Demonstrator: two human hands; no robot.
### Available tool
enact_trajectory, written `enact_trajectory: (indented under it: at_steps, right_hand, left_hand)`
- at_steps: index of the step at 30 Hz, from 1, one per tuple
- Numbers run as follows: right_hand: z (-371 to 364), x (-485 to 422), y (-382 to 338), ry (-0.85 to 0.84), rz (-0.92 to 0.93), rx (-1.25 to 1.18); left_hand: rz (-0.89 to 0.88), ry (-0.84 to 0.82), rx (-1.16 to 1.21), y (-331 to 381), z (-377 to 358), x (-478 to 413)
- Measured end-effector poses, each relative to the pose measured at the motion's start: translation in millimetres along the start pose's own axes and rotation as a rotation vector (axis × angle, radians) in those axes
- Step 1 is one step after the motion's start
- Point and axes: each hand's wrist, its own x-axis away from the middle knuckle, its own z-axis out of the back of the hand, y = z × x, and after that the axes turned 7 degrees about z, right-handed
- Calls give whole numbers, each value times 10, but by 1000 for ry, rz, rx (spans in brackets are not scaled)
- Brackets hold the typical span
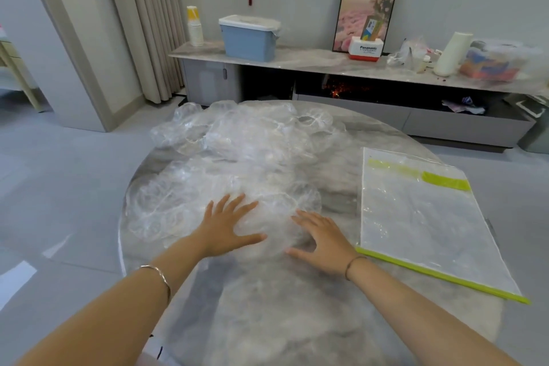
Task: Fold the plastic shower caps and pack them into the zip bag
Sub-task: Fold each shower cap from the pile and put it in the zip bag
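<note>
Both hands lay flat on one clear plastic shower cap (274, 218) in the middle of the frame, on the round marble table (267, 321). The left hand (228, 226) had its fingers straight and fanned wide over the cap's left part. The right hand (320, 242) was likewise spread on its right edge. Neither gripped anything; the palms and fingers only pressed down, most likely to squeeze the air out and flatten the puffy film so that a fold would hold. The cap sat close to the person, apart from the rest, probably so it could be worked alone. The other shower caps (237, 134) lay loose and unfolded in a crumpled heap across the upper left and centre of the tabletop, some overlapping. The zip bag (421, 217) lay flat at the right of the frame, just beside the right hand and within easy reach for packing; its lime-green closure band (445, 183) ran across its far end. Whether its mouth was open could not be told, and no cap could be seen inside.
</note>
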Motion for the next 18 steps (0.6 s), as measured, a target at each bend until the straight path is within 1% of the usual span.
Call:
enact_trajectory:
  at_steps: [2,4,7,9,11,12,13,15,16,18]
  right_hand:
    - [22,-25,-73,135,-21,-137]
    - [59,-42,-141,286,-5,-199]
    - [154,-15,-173,454,83,-123]
    - [306,86,-194,591,152,-120]
    - [475,262,-145,699,221,-38]
    - [550,378,-91,726,241,16]
    - [610,494,-41,729,239,33]
    - [657,735,70,666,185,-18]
    - [629,852,142,608,151,-38]
    - [520,1034,250,447,103,-8]
  left_hand:
    - [-19,54,29,68,80,32]
    - [-75,130,-17,170,159,68]
    - [-200,226,-37,422,243,179]
    - [-304,264,-25,631,281,290]
    - [-363,270,15,808,305,405]
    - [-376,235,25,882,309,462]
    - [-373,174,27,935,314,520]
    - [-345,33,20,996,298,601]
    - [-332,-24,12,1013,265,616]
    - [-316,-83,-39,1000,147,590]
